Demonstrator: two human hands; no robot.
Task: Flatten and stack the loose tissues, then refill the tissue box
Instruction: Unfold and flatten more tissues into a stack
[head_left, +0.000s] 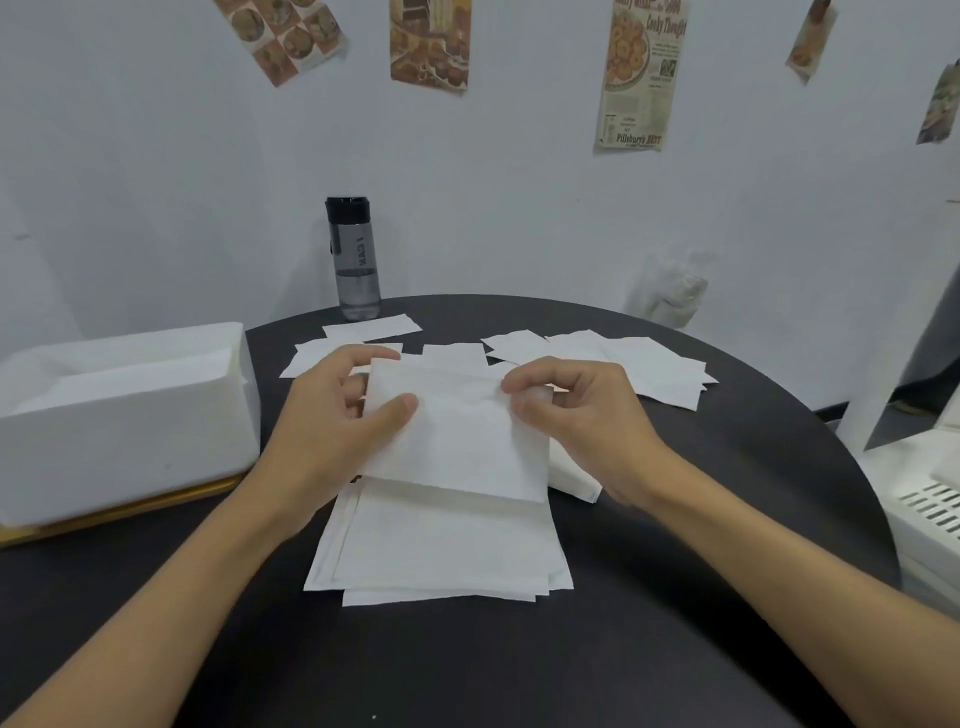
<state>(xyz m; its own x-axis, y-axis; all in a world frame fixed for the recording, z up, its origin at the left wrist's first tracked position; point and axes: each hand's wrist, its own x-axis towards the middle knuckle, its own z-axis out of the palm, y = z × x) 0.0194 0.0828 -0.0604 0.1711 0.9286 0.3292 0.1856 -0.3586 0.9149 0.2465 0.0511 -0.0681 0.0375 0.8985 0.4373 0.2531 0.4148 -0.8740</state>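
Head view, looking down: one tissue (457, 431) is up off the bench, held just above the far end of the stack (441, 545), with its lower edge overlapping the stack's top sheet. Left hand (332, 415) pinches its left edge, thumb on top and fingers tucked behind. Right hand (576, 415) pinches the upper right edge between thumb and forefinger, other fingers curled. The sheet looks pretty flat already, so my guess is it's about to get lined up and dropped on the pile.

The stack sits in the middle of the dark bench (701, 545), right in front of the person. It's a few sheets deep and not very tidy; the edges fan out at the near end and on the left side. A bit more white paper pokes out beside it under the right wrist, and I can't tell if that's part of the stack or separate.

Still plenty to go imo. Loose tissues (639, 369) lie scattered along the far side of the bench, a bunch on the right and a few more on the left near the bottle (356, 260). The box (124, 415) is at the left edge of the bench, apart from the stack, top open. There's something white inside but I can't tell how full it is. So flattening and stacking is maybe halfway, and the refill hasn't begun as far as I can see.
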